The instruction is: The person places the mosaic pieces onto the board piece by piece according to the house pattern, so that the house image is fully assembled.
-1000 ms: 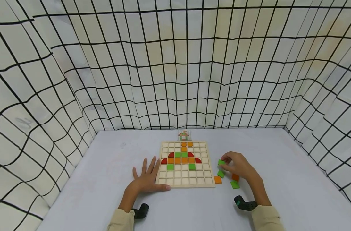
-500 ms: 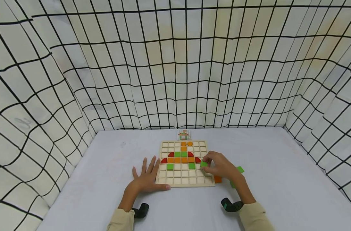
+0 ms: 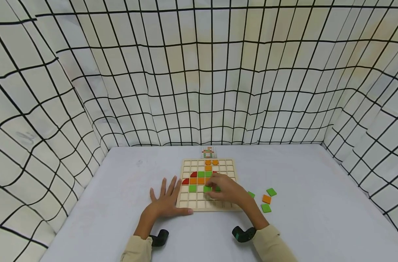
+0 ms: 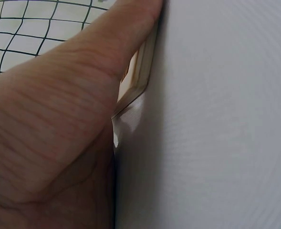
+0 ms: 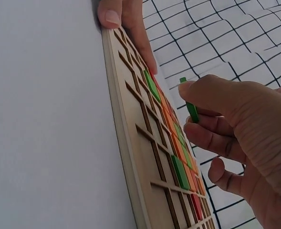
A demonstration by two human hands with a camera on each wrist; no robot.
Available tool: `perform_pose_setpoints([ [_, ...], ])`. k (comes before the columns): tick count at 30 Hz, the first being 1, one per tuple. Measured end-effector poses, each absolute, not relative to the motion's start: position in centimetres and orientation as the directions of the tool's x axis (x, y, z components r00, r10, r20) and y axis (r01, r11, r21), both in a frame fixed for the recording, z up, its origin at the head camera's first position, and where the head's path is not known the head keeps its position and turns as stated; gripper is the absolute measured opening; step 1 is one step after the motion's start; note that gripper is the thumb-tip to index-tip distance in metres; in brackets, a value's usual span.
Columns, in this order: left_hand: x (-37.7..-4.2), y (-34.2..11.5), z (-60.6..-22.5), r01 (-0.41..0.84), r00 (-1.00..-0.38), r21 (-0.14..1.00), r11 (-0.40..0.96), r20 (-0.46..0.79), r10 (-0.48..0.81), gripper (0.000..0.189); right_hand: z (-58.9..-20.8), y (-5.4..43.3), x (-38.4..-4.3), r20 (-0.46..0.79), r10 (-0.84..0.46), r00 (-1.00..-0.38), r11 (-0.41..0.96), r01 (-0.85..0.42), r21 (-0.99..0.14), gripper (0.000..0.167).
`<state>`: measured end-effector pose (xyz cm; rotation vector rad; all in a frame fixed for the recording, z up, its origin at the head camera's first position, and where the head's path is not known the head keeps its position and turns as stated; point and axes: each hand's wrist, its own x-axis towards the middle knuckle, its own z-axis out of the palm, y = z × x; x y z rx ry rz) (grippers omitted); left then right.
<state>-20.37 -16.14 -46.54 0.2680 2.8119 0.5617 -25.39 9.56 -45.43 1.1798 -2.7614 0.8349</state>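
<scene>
A wooden grid board [image 3: 192,205] lies on the white table, with green, orange and red tiles set in some of its cells. My right hand [image 3: 226,189] is over the right half of the board and hides part of its pattern. Between its thumb and fingers it pinches a green square tile [image 5: 192,107], held above the cells in the right wrist view. My left hand [image 3: 166,203] lies flat with spread fingers at the board's left edge, its thumb along the front left corner. In the left wrist view the thumb [image 4: 126,28] covers most of the board's edge [image 4: 142,71].
Loose tiles lie right of the board, among them an orange square tile [image 3: 266,199] and a green tile [image 3: 271,191]. A small pattern card [image 3: 208,152] is behind the board. Black-lined white cloth [image 3: 205,80] surrounds the table's back and sides.
My right hand has picked up a green tile from right of the board and carried it left, over the board's middle. My left hand has stayed in place.
</scene>
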Motion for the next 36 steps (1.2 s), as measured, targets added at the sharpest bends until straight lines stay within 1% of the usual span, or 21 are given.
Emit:
perform_pose_setpoints([
  [4, -20.3, -16.1, -46.5, 0.131, -0.951, 0.389, 0.912, -0.212, 0.227, 0.122, -45.3, 8.1, -25.1, 0.201, -0.667, -0.718, 0.587, -0.672, -0.452, 0.024],
  [9, -20.3, -16.1, -46.5, 0.135, -0.953, 0.375, 0.917, -0.205, 0.225, 0.121, -45.2, 6.5, -24.8, 0.163, -0.646, -0.746, 0.641, -0.646, -0.414, 0.027],
  [14, -20.4, -16.2, -46.4, 0.136, -0.953, 0.371, 0.919, -0.205, 0.224, 0.122, -45.2, 5.2, -24.6, 0.153, -0.625, -0.765, 0.678, -0.63, -0.379, 0.028],
  [21, -20.4, -16.1, -46.4, 0.134, -0.95, 0.378, 0.916, -0.213, 0.227, 0.121, -45.8, 4.3, -24.2, 0.12, -0.606, -0.786, 0.697, -0.598, -0.397, 0.027],
  [28, -20.2, -16.0, -46.2, 0.13, -0.95, 0.386, 0.913, -0.215, 0.226, 0.121, -46.1, 3.9, -23.9, 0.114, -0.581, -0.806, 0.73, -0.578, -0.365, 0.029],
  [36, -20.2, -16.1, -46.3, 0.133, -0.95, 0.379, 0.916, -0.213, 0.226, 0.121, -46.1, 3.9, -23.8, 0.098, -0.579, -0.809, 0.73, -0.569, -0.378, 0.03],
])
